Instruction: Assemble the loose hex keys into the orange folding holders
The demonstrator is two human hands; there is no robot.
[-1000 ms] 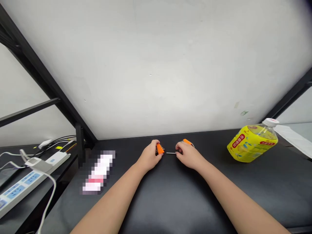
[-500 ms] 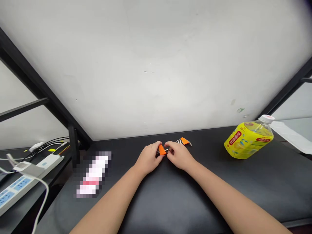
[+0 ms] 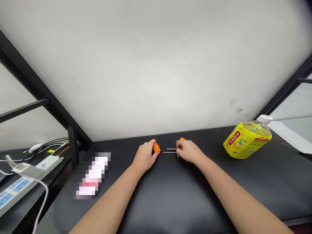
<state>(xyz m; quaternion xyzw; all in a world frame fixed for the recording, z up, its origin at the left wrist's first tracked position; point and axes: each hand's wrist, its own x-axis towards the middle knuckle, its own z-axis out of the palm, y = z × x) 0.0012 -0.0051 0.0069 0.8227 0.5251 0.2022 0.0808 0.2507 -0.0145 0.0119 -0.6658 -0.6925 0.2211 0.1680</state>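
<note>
My left hand [image 3: 145,157] grips an orange hex key holder [image 3: 156,148] between thumb and fingers, low over the black surface. Dark tips of keys show along the holder's right edge. To the right, my right hand [image 3: 188,151] is closed in a pinch around the end of a hex key [image 3: 171,149]. Just below it lies a second, L-shaped hex key [image 3: 170,152], its short leg pointing toward me. Beyond the right fingers, another orange hex key holder [image 3: 182,139] with several keys is partly hidden by that hand.
A yellow-labelled drink bottle [image 3: 247,139] leans at the right. A blurred-out flat object [image 3: 94,175] lies at the left. Farther left are a white power strip [image 3: 23,185] and cables. The black surface [image 3: 156,198] meets a white wall [image 3: 156,81] behind, with black metal bars at both sides.
My hands have moved apart: the left slightly left with the orange holder, the right to the right. Two hex keys now show in the gap, outside the left holder.
</note>
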